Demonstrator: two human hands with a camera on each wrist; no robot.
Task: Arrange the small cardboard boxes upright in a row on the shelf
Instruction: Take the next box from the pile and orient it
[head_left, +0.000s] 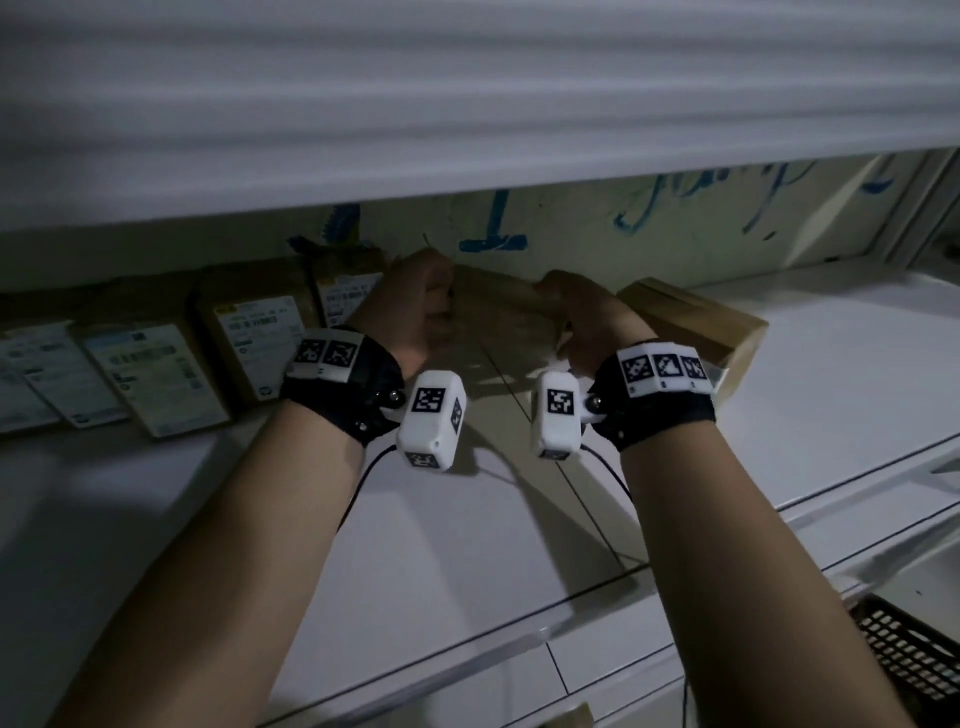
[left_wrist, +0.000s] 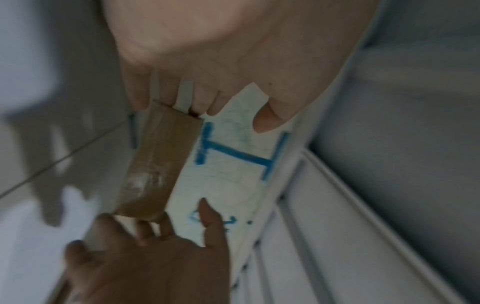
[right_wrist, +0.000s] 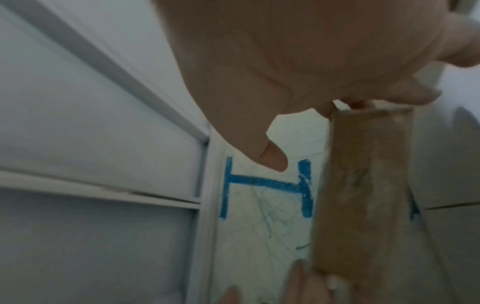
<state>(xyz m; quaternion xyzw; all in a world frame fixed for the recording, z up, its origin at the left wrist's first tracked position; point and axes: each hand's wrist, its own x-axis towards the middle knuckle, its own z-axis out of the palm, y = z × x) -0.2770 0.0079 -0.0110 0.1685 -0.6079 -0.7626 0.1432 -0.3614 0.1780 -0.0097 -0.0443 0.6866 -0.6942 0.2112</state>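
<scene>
Fingers of the left hand and of the right hand are curled onto opposite ends of one plain cardboard box, held between them above the shelf. Left of the fingers, labelled boxes are stood in a row; label text is unreadable. Behind the fingers, a blue "I" is drawn on the back wall. Right of the fingers, another box is lying.

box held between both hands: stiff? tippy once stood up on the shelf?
Probably stiff: the cardboard box keeps straight edges while the left hand and right hand hold it only by its ends. Likely light, since fingertips suffice. Its narrow profile suggests it may tip when upright; the row of boxes leans back.
</scene>
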